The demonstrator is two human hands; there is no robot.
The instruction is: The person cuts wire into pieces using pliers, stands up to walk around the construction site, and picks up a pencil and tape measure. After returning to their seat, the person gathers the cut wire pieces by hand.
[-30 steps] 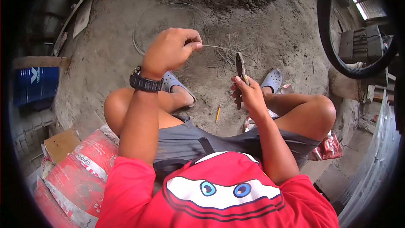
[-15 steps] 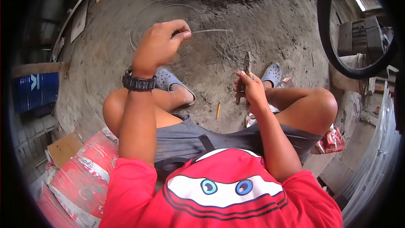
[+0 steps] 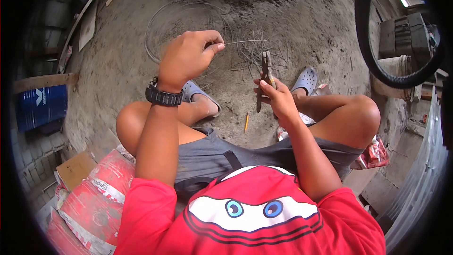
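My left hand (image 3: 191, 59), with a black watch on its wrist, pinches a thin wire (image 3: 245, 42) between thumb and fingers. The wire's free end sticks out to the right, close above the jaws of the pliers. My right hand (image 3: 277, 99) is wrapped round the handles of these pliers (image 3: 265, 73), whose head points away from me. Beyond both hands lies a loose pile of cut wire pieces (image 3: 255, 56) on the ground. A large wire coil (image 3: 150, 33) rests behind my left hand.
A yellow pencil (image 3: 246, 122) lies on the concrete floor between my legs. Red-and-white sacks (image 3: 94, 203) and a cardboard piece (image 3: 75, 170) are at the left, near a blue drum (image 3: 41, 106). A black hose (image 3: 363, 33) hangs at the upper right.
My left hand has shifted right and slightly down with the wire. The pliers have moved left and turned more upright, their jaws now near the wire's end.
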